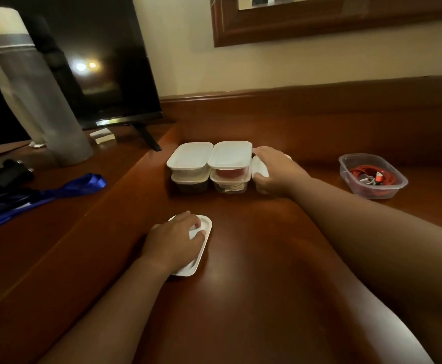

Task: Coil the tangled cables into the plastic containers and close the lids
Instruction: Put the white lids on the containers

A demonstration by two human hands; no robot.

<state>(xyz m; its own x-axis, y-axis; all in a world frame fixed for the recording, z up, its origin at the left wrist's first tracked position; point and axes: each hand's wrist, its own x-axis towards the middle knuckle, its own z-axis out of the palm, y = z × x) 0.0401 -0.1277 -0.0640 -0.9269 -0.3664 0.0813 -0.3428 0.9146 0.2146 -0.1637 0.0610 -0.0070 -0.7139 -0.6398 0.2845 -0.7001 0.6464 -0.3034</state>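
Two stacks of lidded plastic containers (209,164) stand side by side at the back of the wooden desk (254,258). My right hand (275,169) grips another lidded container (260,169) pressed against the right stack; most of it is hidden under my fingers. My left hand (175,240) rests on a loose white lid (201,243) lying flat near the desk's middle, with curled fingers over its far end. At the far right an open clear container (372,177) holds a coiled red cable (367,174) with white plugs.
A dark television (96,61) stands on a raised shelf at the left, beside a tall grey cylinder (30,88). A blue strap (56,190) and a dark object (4,177) lie on that shelf. A wooden ledge runs along the back wall.
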